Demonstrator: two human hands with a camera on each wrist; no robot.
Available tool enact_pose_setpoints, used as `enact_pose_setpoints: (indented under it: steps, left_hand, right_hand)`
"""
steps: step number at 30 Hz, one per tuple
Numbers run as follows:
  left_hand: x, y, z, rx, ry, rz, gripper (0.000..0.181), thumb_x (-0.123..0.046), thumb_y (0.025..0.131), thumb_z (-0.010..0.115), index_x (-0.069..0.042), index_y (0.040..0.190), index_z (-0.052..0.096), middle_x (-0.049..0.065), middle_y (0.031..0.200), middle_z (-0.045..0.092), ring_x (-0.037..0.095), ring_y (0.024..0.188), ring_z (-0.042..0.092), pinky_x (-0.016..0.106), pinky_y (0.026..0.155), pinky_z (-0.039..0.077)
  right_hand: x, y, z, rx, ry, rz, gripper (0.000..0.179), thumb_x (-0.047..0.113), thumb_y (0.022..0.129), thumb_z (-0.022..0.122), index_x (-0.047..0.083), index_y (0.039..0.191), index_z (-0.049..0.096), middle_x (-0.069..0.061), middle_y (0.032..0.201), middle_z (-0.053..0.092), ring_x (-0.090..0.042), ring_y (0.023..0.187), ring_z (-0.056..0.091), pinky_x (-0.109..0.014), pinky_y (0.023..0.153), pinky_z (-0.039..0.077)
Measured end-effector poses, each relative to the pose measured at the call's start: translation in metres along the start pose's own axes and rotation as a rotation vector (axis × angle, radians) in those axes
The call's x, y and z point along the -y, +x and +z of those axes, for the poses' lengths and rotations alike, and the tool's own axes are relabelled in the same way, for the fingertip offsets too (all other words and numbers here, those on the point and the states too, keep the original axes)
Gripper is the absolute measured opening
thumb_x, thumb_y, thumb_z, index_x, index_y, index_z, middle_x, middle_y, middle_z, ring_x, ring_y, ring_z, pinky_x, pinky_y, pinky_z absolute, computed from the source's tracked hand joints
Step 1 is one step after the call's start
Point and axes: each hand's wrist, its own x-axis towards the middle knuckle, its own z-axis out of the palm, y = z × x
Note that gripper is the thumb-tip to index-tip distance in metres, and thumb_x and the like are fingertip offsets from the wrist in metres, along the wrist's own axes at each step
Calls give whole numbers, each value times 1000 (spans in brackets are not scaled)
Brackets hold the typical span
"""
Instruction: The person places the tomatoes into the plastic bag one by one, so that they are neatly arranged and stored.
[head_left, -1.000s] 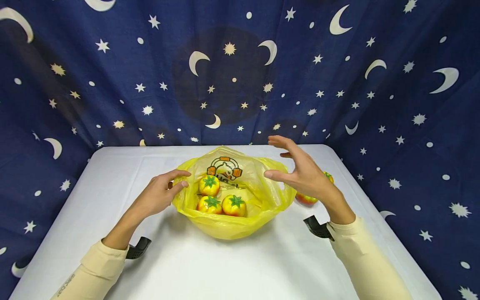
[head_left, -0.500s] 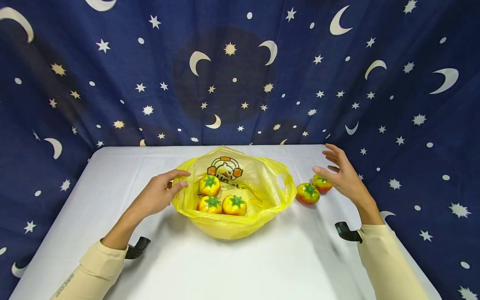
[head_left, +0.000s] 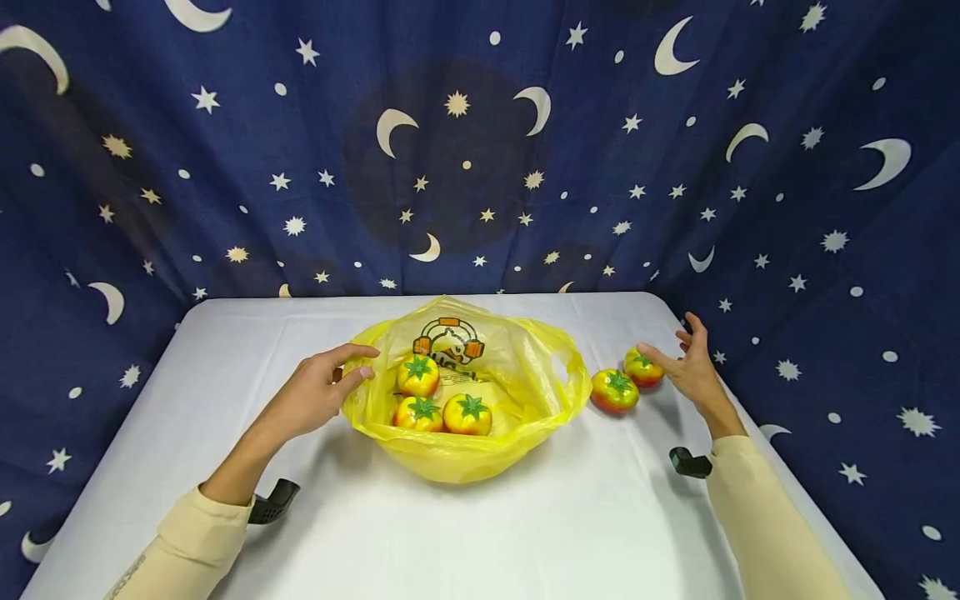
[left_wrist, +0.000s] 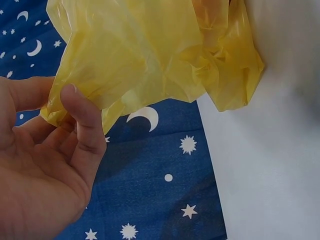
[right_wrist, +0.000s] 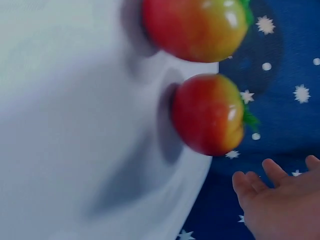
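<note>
A yellow plastic bag [head_left: 457, 462] stands with its mouth wide on the table. Inside lie three yellow-red tomatoes with green leaf tops: one tomato [head_left: 417, 377] at the back, another tomato [head_left: 417, 415] at front left, a third tomato [head_left: 467, 415] beside it. My left hand [head_left: 307, 393] holds the bag's left edge; in the left wrist view, yellow film [left_wrist: 135, 50] passes between thumb and fingers. Right of the bag sit two more tomatoes, the nearer tomato [head_left: 614, 392] and the farther tomato [head_left: 642, 368]. My right hand [head_left: 696, 373], fingers spread and holding nothing, is just right of the farther one.
A white cloth covers the table [head_left: 465, 542]. Dark blue curtain [head_left: 480, 167] with moons and stars surrounds its back and sides. The table's right edge runs close by the right hand. A printed logo [head_left: 448, 342] shows on the bag's back wall.
The right hand has moved from above the bag's right side, rightward and then lower, to beside the two loose tomatoes. The left hand and the bag have stayed in place.
</note>
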Motion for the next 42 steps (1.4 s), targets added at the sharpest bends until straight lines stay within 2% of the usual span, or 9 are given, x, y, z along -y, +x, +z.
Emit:
enact_pose_setpoints:
  steps: [3, 7, 10, 13, 17, 20, 22, 33, 42]
  left_hand:
    - [1, 0, 0, -6, 9, 7, 34, -30, 92, 56, -19, 125, 55, 6, 67, 49, 20, 47, 48, 31, 43, 43]
    - [2, 1, 0, -5, 14, 9, 35, -31, 92, 56, -19, 125, 55, 6, 69, 49, 19, 48, 48, 30, 43, 43]
    - [2, 1, 0, -5, 12, 8, 35, -30, 92, 56, -19, 125, 55, 6, 69, 49, 20, 47, 48, 31, 43, 43]
    - [2, 0, 0, -8, 13, 10, 35, -30, 92, 56, -18, 125, 55, 6, 68, 49, 20, 47, 48, 31, 43, 43]
    - [2, 0, 0, -10, 15, 10, 35, -30, 92, 56, -17, 125, 55, 6, 68, 50, 19, 48, 48, 30, 43, 44]
    - [2, 0, 1, -13, 12, 6, 35, -30, 92, 57, -17, 124, 56, 6, 68, 49, 18, 48, 48, 30, 43, 44]
    - [2, -1, 1, -15, 9, 3, 34, -30, 92, 57, -17, 124, 56, 6, 67, 49, 19, 47, 48, 30, 43, 44]
    - [2, -1, 1, -5, 8, -7, 35, -31, 92, 56, -19, 125, 55, 6, 67, 49, 19, 47, 49, 30, 43, 43]
    - [1, 0, 0, -2, 13, -13, 35, -30, 92, 57, -19, 125, 55, 7, 65, 48, 20, 45, 48, 30, 42, 42]
  right_hand:
    - [-30, 16, 6, -24, 1, -3, 106, 53, 74, 70, 50, 137, -14, -23, 149, 5, -48, 131, 12, -66, 96, 19]
    - [-36, 20, 13, -27, -3, 26, 113, 57, 69, 72, 52, 135, -19, -24, 149, 4, -50, 130, 12, -68, 95, 18]
    - [-29, 17, 16, -5, -26, 76, 118, 63, 65, 71, 50, 134, -24, -25, 149, 3, -51, 130, 12, -69, 96, 16]
    - [-8, 7, 16, 24, -29, 130, 122, 65, 64, 71, 45, 137, -24, -26, 148, 3, -51, 130, 12, -67, 98, 15]
    - [27, -12, 17, 48, -6, 149, 120, 58, 70, 71, 31, 143, -20, -29, 147, 3, -51, 130, 12, -63, 101, 14]
    - [39, -20, 20, 61, -10, 147, 116, 50, 76, 70, 23, 144, -20, -31, 147, 1, -51, 130, 12, -62, 103, 13]
    - [42, -21, 22, 66, -26, 143, 114, 48, 78, 69, 20, 144, -20, -32, 146, 2, -51, 129, 14, -61, 103, 14]
    - [45, -20, 32, 150, -65, 185, 115, 55, 75, 67, 26, 144, -19, -27, 148, 7, -48, 127, 21, -61, 102, 16]
    - [44, -17, 36, 173, -128, 200, 113, 56, 75, 68, 15, 147, -9, -30, 144, 16, -46, 123, 27, -60, 102, 20]
